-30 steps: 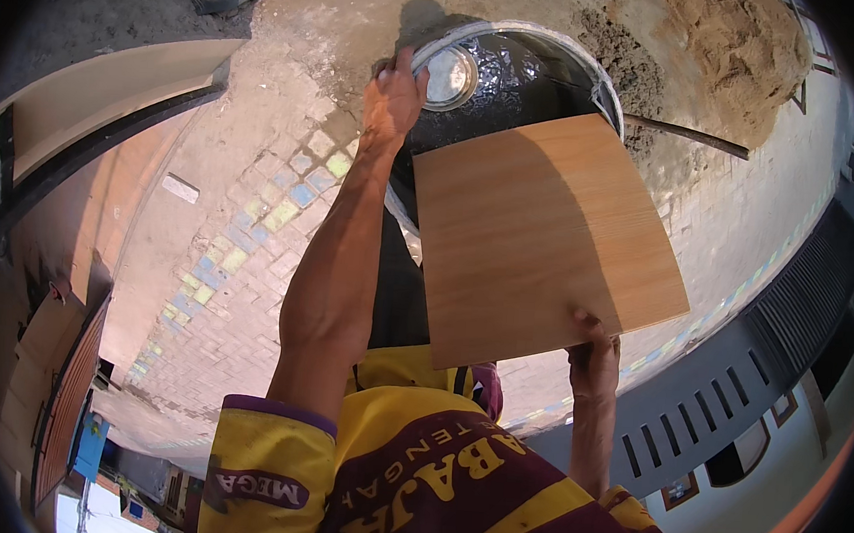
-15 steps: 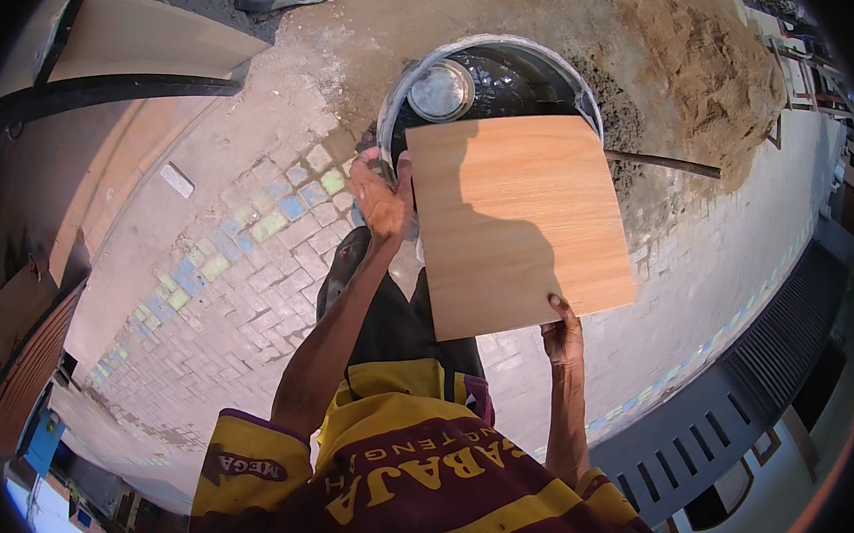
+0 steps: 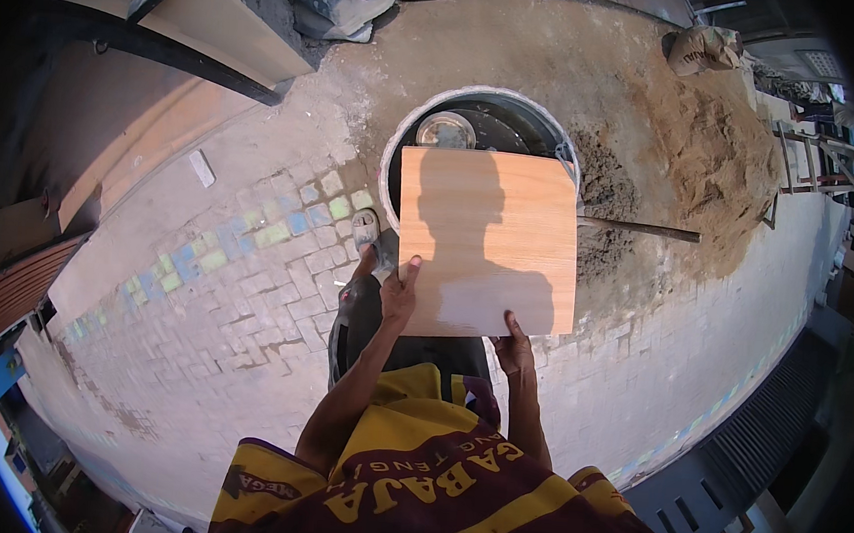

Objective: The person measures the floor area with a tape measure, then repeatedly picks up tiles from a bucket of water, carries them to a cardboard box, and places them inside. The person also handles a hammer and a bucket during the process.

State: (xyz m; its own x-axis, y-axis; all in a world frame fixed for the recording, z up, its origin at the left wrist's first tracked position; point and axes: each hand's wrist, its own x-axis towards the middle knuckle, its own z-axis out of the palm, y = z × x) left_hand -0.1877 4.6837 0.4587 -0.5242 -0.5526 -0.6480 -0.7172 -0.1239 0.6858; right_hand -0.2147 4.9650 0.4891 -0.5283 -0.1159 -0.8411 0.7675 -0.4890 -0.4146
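Observation:
A square tile (image 3: 538, 240) with a light wood-grain face is held out in front of me, my shadow falling across it. My left hand (image 3: 400, 297) grips its left edge low down, thumb on the face and fingers mostly hidden behind. At the bottom edge, my right hand (image 3: 515, 352) pinches the tile with its thumb on top. Beyond and partly beneath the tile, as seen from above, stands a round tub (image 3: 390, 170) holding dark liquid. Inside it, a round metal bowl (image 3: 446, 130) shows, its near part covered by the tile.
To the right of the tub lie dark wet mortar (image 3: 606, 185), a long handle (image 3: 642, 229) and a heap of sand (image 3: 708, 148). A sack (image 3: 704, 51) is at the far right. On the left, a small white block (image 3: 202, 168) rests on paving.
My left hand has come back from beside the tub and now grips the tile's left edge. The tile has turned straighter and shifted left; my right hand still holds its bottom edge.

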